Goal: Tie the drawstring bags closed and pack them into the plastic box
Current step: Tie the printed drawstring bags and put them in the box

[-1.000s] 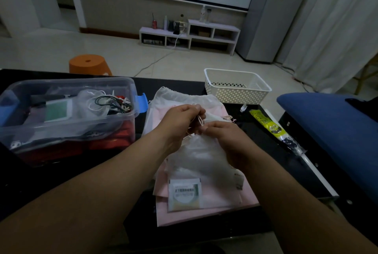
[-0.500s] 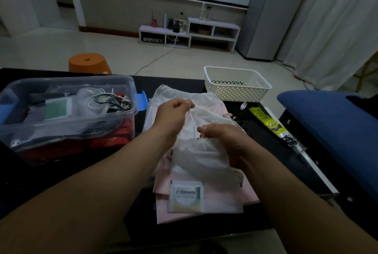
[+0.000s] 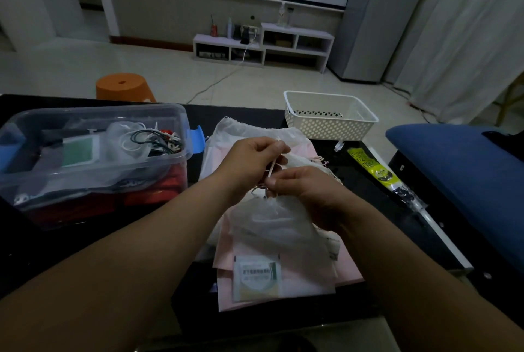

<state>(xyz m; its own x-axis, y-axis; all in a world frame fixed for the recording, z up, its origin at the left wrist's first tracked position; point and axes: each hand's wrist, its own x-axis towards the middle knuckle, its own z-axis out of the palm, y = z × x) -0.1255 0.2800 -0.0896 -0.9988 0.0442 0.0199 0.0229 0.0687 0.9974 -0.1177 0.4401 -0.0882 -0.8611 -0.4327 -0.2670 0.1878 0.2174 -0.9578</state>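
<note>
A white translucent drawstring bag [image 3: 278, 238] with a small label card inside lies on a stack of pink and white bags [image 3: 348, 269] at the table's middle. Its neck is gathered tight. My left hand [image 3: 252, 161] pinches the drawstring [image 3: 271, 167] and holds it taut, up and to the left. My right hand [image 3: 306, 187] grips the cinched neck of the bag just below. The clear plastic box [image 3: 170, 164] stands to the left, holding packed bags, cables and red items.
A white perforated basket [image 3: 329, 124] stands at the table's far right side. A yellow-and-black packet [image 3: 377, 173] lies along the right edge, beside a blue cushion [image 3: 465, 175]. An orange stool [image 3: 124, 87] sits on the floor beyond the black table [image 3: 365, 201].
The bag's mouth has been drawn shut. My left hand pulled the drawstring up and away from the right hand, which slid onto the gathered neck.
</note>
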